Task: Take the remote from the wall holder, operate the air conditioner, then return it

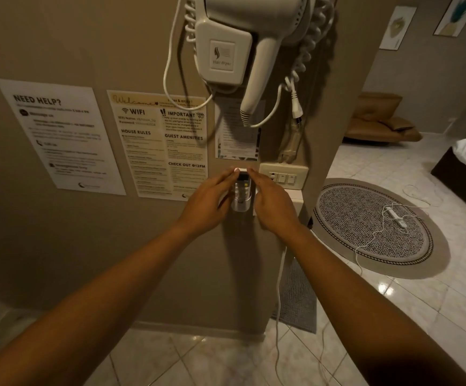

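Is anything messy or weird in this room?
Yes. A white power strip lies on the round rug, its thin cord trailing loose across the tiles, easy to trip on. The hair dryer's plug dangles unplugged above the wall switch plate.

white remote [242,188], black-and-white patterned rug [365,218]

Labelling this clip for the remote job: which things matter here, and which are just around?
Job: remote, holder, left hand, right hand.

Just around: hair dryer, notices, switch plate, rug, power strip, sofa.
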